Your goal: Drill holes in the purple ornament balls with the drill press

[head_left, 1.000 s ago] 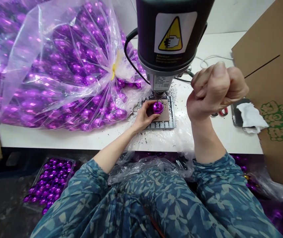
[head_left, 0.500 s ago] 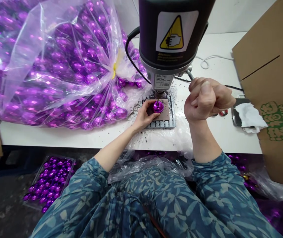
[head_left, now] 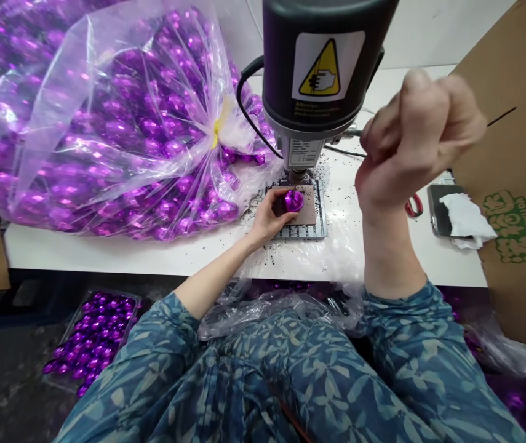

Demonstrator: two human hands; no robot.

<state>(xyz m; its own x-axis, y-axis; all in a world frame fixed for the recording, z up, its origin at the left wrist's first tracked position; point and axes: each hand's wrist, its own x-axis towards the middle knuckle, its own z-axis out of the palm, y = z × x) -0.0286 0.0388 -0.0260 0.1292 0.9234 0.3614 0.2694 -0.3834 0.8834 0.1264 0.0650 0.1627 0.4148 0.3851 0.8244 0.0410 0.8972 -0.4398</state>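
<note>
The right hand [head_left: 417, 138] has just risen and swung a little toward the camera compared with a moment ago, and it now sits blurred to the right of the bench drill head [head_left: 322, 74], higher than it was. It is shut into a tight fist, with the thumb folded over the fingers. The shaft of the drill's feed lever [head_left: 355, 132] runs into the back of that fist, though motion blur makes it hard to say whether the fist really has hold of it.

The left hand [head_left: 269, 215] has not shifted. Its fingers stay curled over a shiny purple bauble [head_left: 293, 200], pressing it onto a brown pad [head_left: 309, 213] directly below the drill head, and the pad lies on a slotted metal base [head_left: 298, 231]. Dark specks of swarf [head_left: 269, 261] are scattered in front of the drill head.

To the left of the drill head is a large, clear plastic bag [head_left: 50, 104] of purple baubles, gathered with a yellow tie [head_left: 216, 132]. To the right are red-handled scissors [head_left: 413, 207], a phone [head_left: 438, 210] partly under a white tissue [head_left: 468, 215], and a cardboard sheet [head_left: 516, 135]. Below and to the left of the drill head, a tray [head_left: 91, 338] holds more purple baubles
</note>
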